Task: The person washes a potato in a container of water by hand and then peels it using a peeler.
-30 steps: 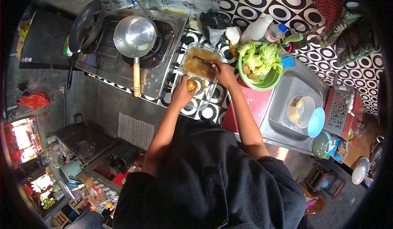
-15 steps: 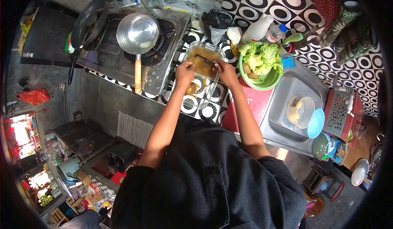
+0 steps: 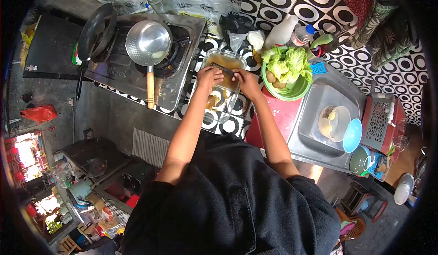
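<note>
Over a glass dish of brownish liquid (image 3: 234, 62), both my hands meet close together. My right hand (image 3: 246, 81) pinches one end of a slim black-handled tool (image 3: 222, 68), which slants over the liquid. My left hand (image 3: 210, 78) is closed at the tool's other side, its fingers curled beside it; I cannot tell what lies under them. Nearer to me, a clear glass container (image 3: 223, 113) holds brownish pieces (image 3: 211, 101) on the patterned counter.
To the left a steel saucepan (image 3: 149, 43) with a wooden handle sits on the gas stove (image 3: 114, 75). On the right stands a green bowl (image 3: 299, 93) of lettuce (image 3: 292, 63) and brown potatoes. Past the red board (image 3: 278, 118), a steel sink (image 3: 315, 136) holds a pale tub (image 3: 329, 122) and blue bowl (image 3: 352, 135).
My left hand has shifted slightly right and its fingers now lie close against the tool. My right hand has drawn a little left with the tool.
</note>
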`<state>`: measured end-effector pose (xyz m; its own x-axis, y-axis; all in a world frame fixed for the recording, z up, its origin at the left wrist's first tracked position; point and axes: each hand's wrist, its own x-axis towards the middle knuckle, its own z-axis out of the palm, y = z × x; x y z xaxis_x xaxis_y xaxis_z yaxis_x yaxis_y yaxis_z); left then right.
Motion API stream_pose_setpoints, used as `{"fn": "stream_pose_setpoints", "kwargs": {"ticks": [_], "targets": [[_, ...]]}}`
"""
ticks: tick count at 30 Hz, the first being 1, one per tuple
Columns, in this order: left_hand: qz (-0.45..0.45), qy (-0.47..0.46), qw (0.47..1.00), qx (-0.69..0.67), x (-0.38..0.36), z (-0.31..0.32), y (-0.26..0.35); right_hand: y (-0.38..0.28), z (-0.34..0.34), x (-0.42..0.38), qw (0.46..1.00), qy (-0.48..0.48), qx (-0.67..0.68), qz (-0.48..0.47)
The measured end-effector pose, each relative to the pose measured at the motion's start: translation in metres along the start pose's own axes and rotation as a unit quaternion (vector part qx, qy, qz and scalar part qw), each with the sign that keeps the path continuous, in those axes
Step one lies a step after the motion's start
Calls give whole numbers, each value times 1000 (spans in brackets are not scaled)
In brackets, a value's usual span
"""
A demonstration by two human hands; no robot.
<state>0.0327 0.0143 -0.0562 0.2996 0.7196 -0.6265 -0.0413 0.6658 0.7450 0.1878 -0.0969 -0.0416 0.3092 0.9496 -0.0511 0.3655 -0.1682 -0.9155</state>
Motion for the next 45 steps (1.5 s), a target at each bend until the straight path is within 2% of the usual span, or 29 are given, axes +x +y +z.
{"fn": "stream_pose_setpoints", "kwargs": {"ticks": [7,28,40,45], "targets": [[-3,-10,999,-43,2,2,3,2,1,1,1000,-7,8,1],[2,-23,998,-55,7,-3,3,0,0,1,1000,-12,1,16],[-5,-40,999,-33,12,-6,3,-1,3,-1,1000,8,-3,21],[-16,-53,998,-22,16,-5,4,-1,8,-4,999,49,-1,16]]}}
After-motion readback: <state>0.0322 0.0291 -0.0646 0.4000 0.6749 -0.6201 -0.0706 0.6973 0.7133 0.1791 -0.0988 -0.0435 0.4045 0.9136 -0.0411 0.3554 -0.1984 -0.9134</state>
